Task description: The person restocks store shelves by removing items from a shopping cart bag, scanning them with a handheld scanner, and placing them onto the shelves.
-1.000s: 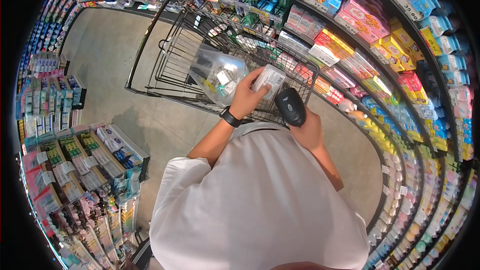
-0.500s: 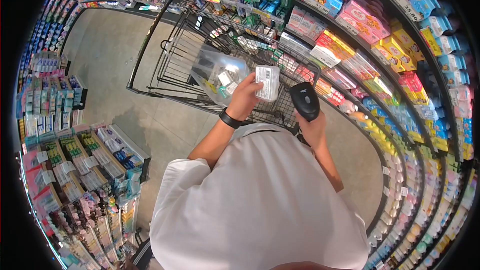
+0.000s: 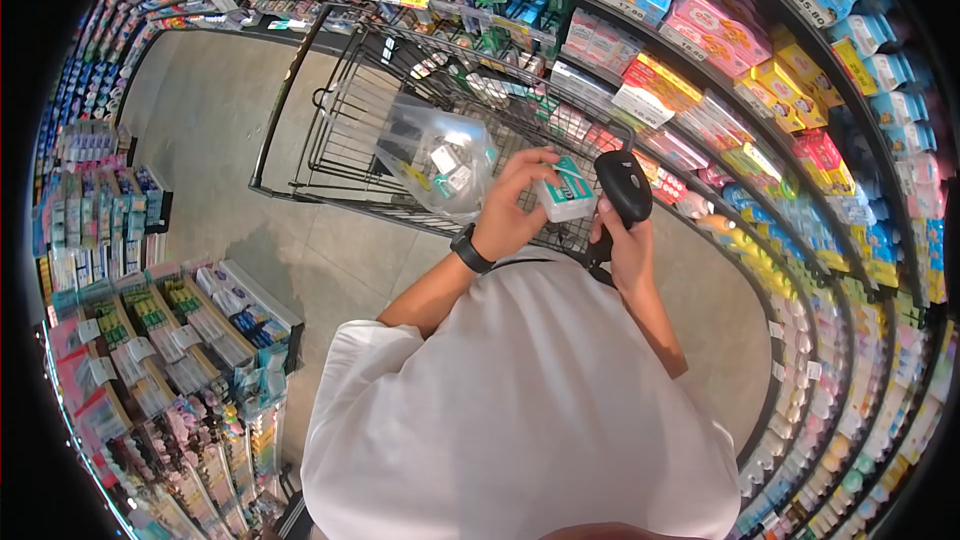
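Note:
My left hand (image 3: pixel 508 218) grips a small clear plastic box (image 3: pixel 568 198) with a green and white label facing up; its contents cannot be made out. Close on its right, my right hand (image 3: pixel 630 252) is wrapped around the handle of a black barcode scanner (image 3: pixel 622 182), whose head points away from me. The right thumb comes very near the box; whether it touches cannot be told. Beyond my left hand, a clear plastic bag (image 3: pixel 412 130) holding several small packages lies in a black wire shopping cart (image 3: pixel 345 168).
Stocked shelves (image 3: pixel 650 90) with boxed goods and price tags curve along the far side and right. A low display stand (image 3: pixel 190 325) with packaged goods is on the left. Grey floor (image 3: pixel 215 110) shows around the cart.
The box has turned over from its barcode side to its green label and moved right, nearer the scanner. The scanner has shifted slightly up and right.

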